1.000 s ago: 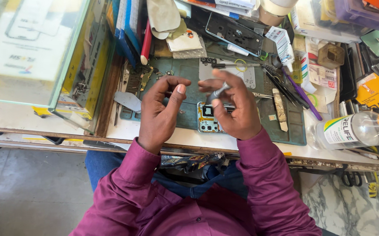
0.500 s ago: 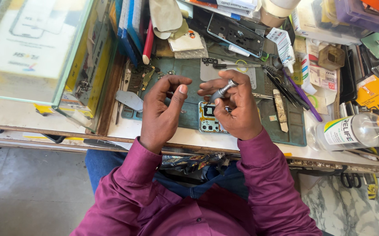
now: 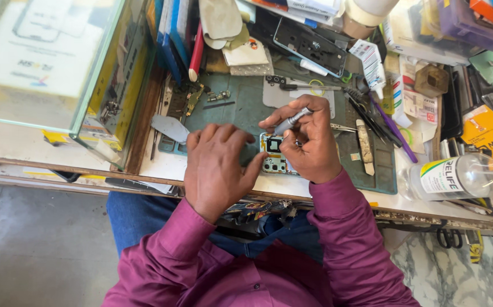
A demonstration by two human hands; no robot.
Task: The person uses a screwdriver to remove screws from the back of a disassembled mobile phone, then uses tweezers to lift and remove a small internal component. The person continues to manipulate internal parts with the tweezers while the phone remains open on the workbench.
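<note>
Left hand (image 3: pixel 215 170) has dropped flat beside the opened phone (image 3: pixel 273 154); right hand (image 3: pixel 309 142) pinches screwdriver (image 3: pixel 291 121). Keep tip vertical.

1. My workbench (image 3: pixel 161 165) is pale on top with a worn wooden front edge.
2. A green work mat (image 3: pixel 241 111) lies on it.
3. A glass case (image 3: pixel 47 62) stands at my left.
4. A clear plastic bottle (image 3: pixel 456 177) lies on its side at my right.

One head-worn view, we look steeply down from above our own hands (image 3: pixel 258 165), close over the bench (image 3: pixel 201 165) (floor at left).
</note>
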